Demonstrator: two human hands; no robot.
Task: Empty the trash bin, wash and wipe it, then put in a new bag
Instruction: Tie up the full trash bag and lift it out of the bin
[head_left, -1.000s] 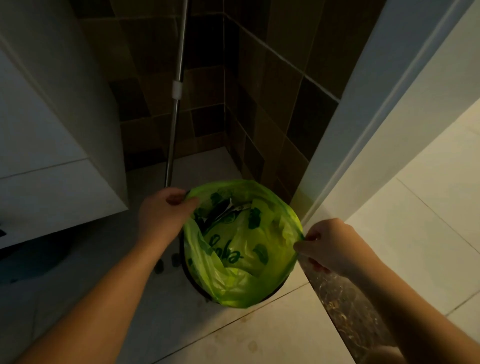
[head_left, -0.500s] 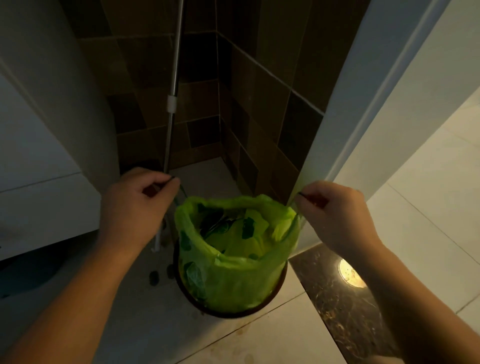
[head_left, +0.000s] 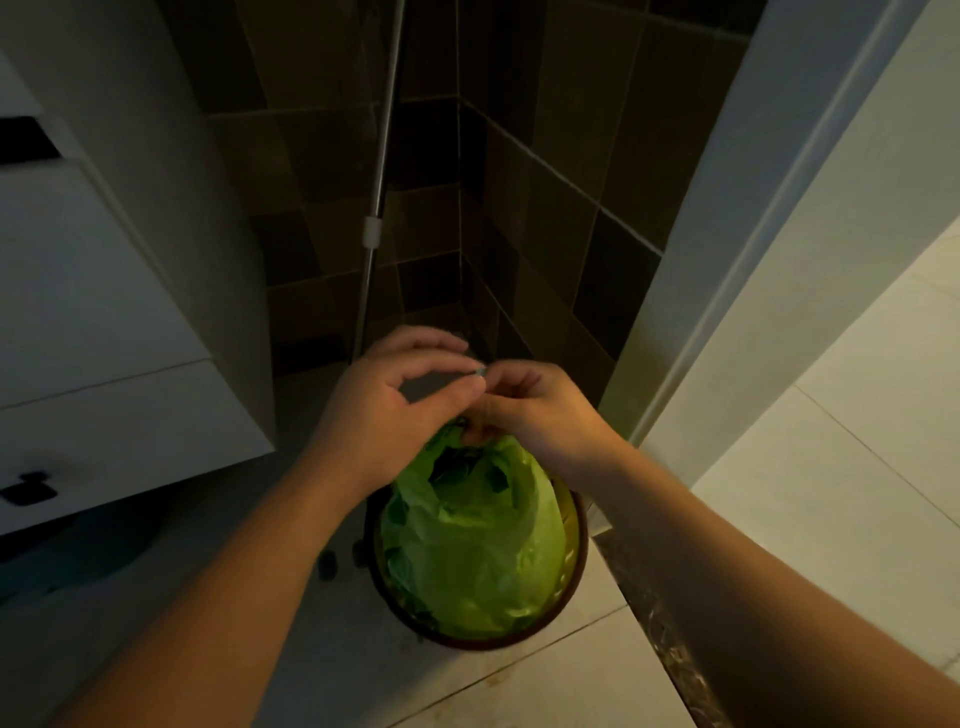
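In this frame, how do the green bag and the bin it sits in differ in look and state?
The green bag is bright, thin and crumpled; the bin shows only as a dark, rigid round rim. The bag's top is gathered to a narrow neck above the bin, where the left hand and right hand meet; the bin's rim stays wide and nobody touches it. They share one spot on the floor: the bag's lower part is inside the bin.

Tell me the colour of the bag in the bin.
Bright green bag with darker green printed patches, seen in the head view.
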